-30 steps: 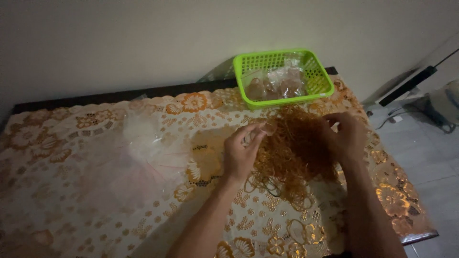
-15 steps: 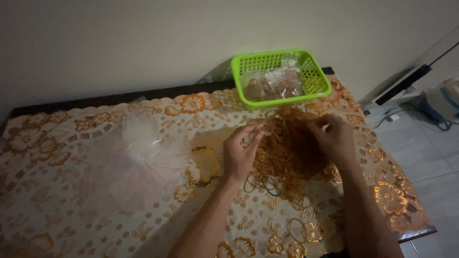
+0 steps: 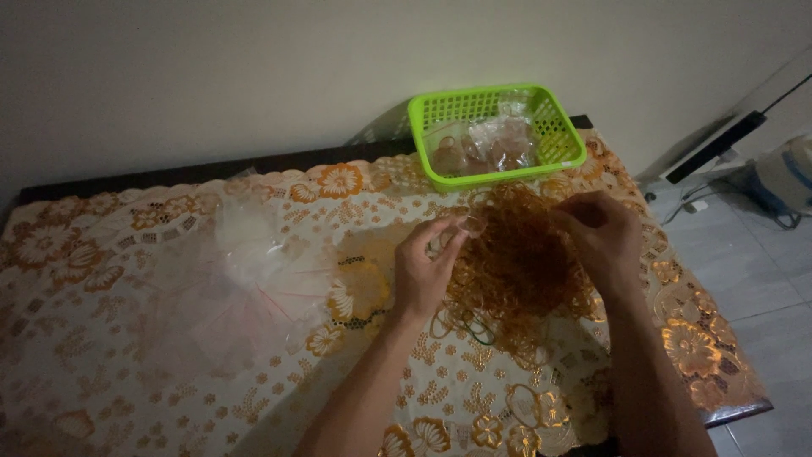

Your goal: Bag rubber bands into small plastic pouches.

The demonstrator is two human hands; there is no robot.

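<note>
1. Amber rubber bands [image 3: 516, 271] lie heaped at my table's 2 o'clock, the pile's long axis running from 12 toward 6.
2. My left hand [image 3: 427, 271] pinches a band; my right hand [image 3: 602, 237] is curled in the pile, its grip unclear.
3. Floral lace tablecloth [image 3: 127, 338], plain wall, tiled floor.
4. Green basket [image 3: 495, 135] at 12 holds small clear bags [image 3: 499, 144]; empty clear bags [image 3: 245, 279] lie at 9.

Clear plastic bags [image 3: 254, 279] on tablecloth [image 3: 101, 355]
</note>
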